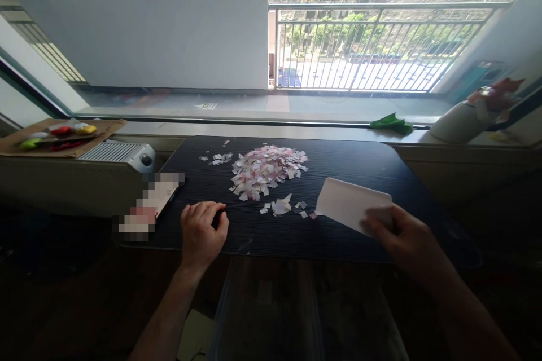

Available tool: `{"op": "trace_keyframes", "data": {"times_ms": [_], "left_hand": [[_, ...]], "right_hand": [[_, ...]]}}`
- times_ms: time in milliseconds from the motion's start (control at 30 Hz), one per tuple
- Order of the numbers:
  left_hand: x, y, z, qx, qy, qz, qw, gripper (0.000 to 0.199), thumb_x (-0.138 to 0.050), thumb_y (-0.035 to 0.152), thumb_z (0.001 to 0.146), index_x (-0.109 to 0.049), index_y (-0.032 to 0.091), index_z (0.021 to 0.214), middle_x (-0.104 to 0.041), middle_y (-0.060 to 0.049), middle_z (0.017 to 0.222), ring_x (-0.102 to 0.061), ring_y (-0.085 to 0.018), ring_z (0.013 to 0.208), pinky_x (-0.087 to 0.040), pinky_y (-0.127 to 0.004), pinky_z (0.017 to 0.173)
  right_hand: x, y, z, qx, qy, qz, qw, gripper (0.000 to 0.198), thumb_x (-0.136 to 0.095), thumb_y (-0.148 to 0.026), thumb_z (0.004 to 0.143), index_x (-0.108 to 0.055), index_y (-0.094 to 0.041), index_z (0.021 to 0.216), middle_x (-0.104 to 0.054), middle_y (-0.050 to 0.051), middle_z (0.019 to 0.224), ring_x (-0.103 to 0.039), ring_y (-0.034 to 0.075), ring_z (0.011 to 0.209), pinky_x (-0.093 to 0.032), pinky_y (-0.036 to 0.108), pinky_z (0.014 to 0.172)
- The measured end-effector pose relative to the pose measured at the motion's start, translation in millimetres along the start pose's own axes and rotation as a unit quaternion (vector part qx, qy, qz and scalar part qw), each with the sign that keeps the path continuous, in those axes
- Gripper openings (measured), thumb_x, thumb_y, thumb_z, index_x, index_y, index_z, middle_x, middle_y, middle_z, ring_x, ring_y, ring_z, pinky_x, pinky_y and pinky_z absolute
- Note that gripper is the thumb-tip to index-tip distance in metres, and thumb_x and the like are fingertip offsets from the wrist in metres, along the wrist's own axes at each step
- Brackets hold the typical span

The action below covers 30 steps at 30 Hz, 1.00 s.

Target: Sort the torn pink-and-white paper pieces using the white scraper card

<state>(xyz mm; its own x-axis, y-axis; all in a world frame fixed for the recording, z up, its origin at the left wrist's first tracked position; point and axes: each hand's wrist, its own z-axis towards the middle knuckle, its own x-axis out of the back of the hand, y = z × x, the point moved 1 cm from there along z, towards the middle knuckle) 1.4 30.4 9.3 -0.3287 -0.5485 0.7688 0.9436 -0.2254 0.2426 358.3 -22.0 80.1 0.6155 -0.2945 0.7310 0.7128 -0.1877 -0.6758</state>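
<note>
My right hand (402,231) grips a thin white card (351,203) with rounded corners, thumb on the near face. The card is tilted above the right part of the black table (271,237), its left end close to a few stray paper scraps (303,214). On the table left of centre rests my left hand (204,231), fingers loosely curled, with a gap between thumb and forefinger and nothing seen in it. Beyond both hands lies a heap of small pinkish-white paper pieces (271,169). Smaller loose pieces (222,158) are scattered behind it on the left.
A blurred-out box-like item (156,203) lies at the table's left edge. On the left ledge are a grey-white appliance (127,152) and cardboard (105,130) with colourful objects. The window sill holds a green crumpled item (392,123) and a white vase-like object (457,122).
</note>
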Motion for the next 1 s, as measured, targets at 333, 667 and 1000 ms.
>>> {"op": "trace_keyframes", "data": {"times_ms": [333,667,1000], "left_hand": [[1,-2,2,-0.034,0.013,0.012,0.999,0.018,-0.048,0.025,0.085,-0.065,0.019,0.087,-0.069,-0.008,0.088,-0.061,-0.027,0.087,-0.040,-0.045,0.089],[0,-4,2,-0.040,0.021,0.019,0.999,0.018,-0.049,0.025,0.085,-0.065,0.019,0.087,-0.068,-0.008,0.087,-0.061,-0.027,0.086,-0.041,-0.045,0.086],[0,-4,2,-0.039,0.015,0.013,0.999,0.016,-0.049,0.025,0.084,-0.064,0.021,0.087,-0.068,-0.007,0.087,-0.061,-0.026,0.086,-0.040,-0.044,0.088]], "right_hand": [[16,16,-4,-0.012,-0.001,-0.049,0.999,0.022,-0.057,-0.043,0.071,-0.065,-0.023,0.077,-0.066,0.003,0.063,-0.062,0.023,0.060,-0.046,0.029,0.052],[-1,4,-10,0.011,-0.003,0.025,1.000,0.022,-0.056,-0.040,0.077,-0.065,-0.021,0.082,-0.066,0.001,0.068,-0.062,0.019,0.064,-0.047,0.027,0.057],[11,9,-11,-0.007,0.000,0.005,1.000,0.019,-0.058,-0.040,0.074,-0.065,-0.023,0.075,-0.064,-0.001,0.062,-0.061,0.018,0.059,-0.046,0.025,0.052]]}}
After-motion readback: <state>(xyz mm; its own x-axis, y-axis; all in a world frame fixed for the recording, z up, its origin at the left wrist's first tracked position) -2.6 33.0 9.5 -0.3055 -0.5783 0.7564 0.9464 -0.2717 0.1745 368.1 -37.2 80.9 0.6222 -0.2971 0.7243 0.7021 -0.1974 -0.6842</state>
